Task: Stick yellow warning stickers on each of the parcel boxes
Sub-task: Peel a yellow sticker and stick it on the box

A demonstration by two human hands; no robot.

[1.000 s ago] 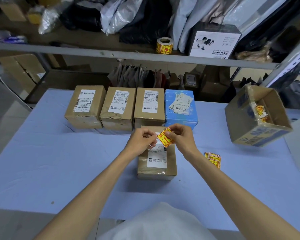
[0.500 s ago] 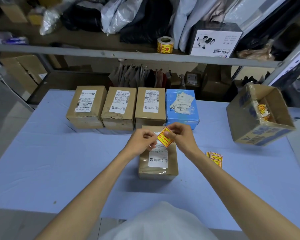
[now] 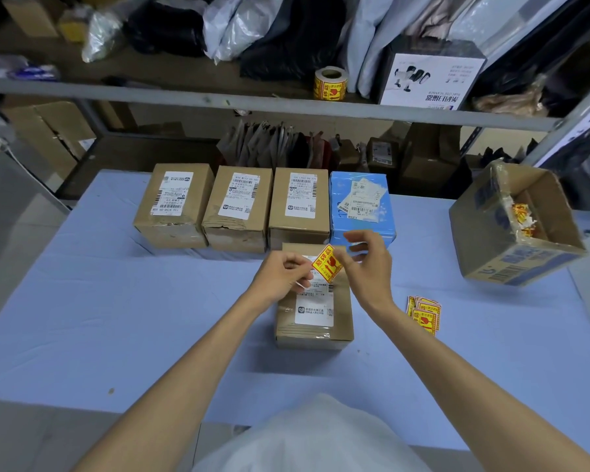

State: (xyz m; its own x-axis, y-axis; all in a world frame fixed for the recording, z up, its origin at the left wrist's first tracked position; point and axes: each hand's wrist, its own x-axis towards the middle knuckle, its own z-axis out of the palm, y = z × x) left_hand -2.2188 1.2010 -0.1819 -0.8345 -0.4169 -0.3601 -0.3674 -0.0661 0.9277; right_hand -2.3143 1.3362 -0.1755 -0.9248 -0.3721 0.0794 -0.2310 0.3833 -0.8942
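Observation:
A yellow and red warning sticker point(image 3: 326, 264) hangs tilted just above the far end of a brown parcel box point(image 3: 315, 330) in the middle of the table. My left hand point(image 3: 281, 277) pinches its lower left edge with curled fingers, and a white sliver shows there. My right hand point(image 3: 368, 264) pinches the sticker's right edge between thumb and forefinger, its other fingers spread. Behind stand three brown labelled boxes point(image 3: 172, 206) point(image 3: 237, 209) point(image 3: 298, 206) and a blue box point(image 3: 361, 206) in a row. None of the tops I can see bears a yellow sticker.
A small stack of yellow stickers point(image 3: 423, 313) lies on the blue table cover point(image 3: 116, 318) to my right. An open cardboard box point(image 3: 491, 253) holding sticker scraps sits at the right edge. A sticker roll point(image 3: 331, 83) stands on the shelf behind.
My hands have drawn slightly apart on the sticker. The right hand's free fingers have spread out, and the sticker now shows more fully between the hands.

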